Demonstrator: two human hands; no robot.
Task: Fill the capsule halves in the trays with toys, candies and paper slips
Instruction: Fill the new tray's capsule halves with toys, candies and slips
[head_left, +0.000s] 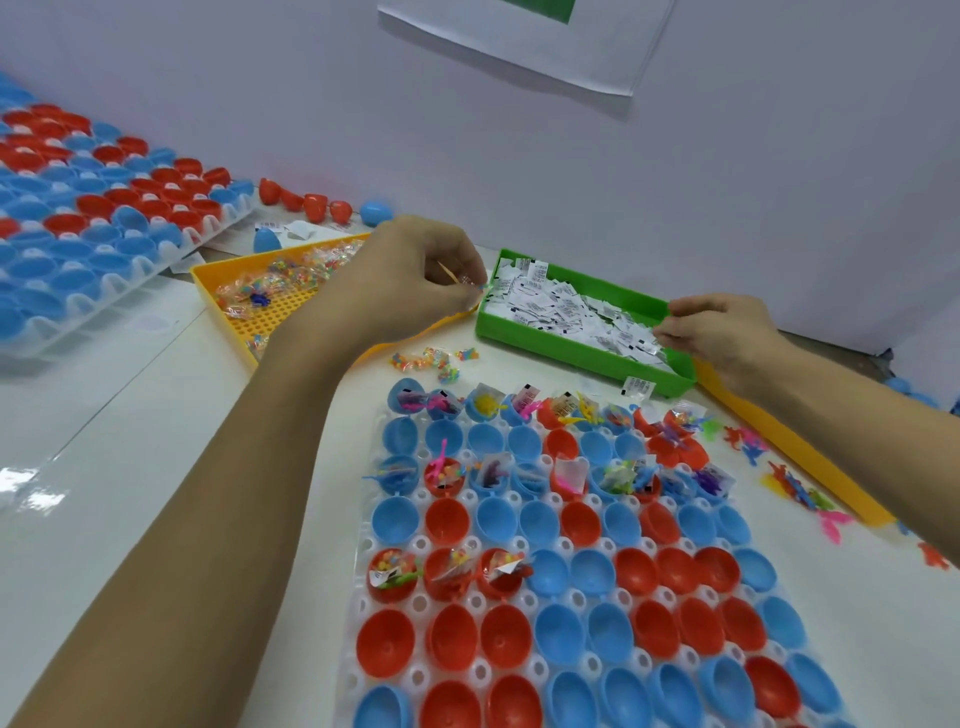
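A white tray (519, 605) of red and blue capsule halves lies in front of me; some halves hold toys, candies and slips, others are bare. My left hand (415, 270) hovers between the orange candy tray (249, 312) and the green box (587, 353), its curled fingers pinching a small clear candy packet (470, 283). My right hand (722, 327) rests at the right end of the green box, fingertips pinching a paper slip (660, 335) from the heap of white paper slips (566, 312).
A second tray (156, 260) of capsule halves sits at the far left. Loose capsule halves (311, 202) line the wall. Loose candy packets (431, 361) lie above the near tray. Small plastic toys (800, 488) and an orange tray (810, 457) lie at the right.
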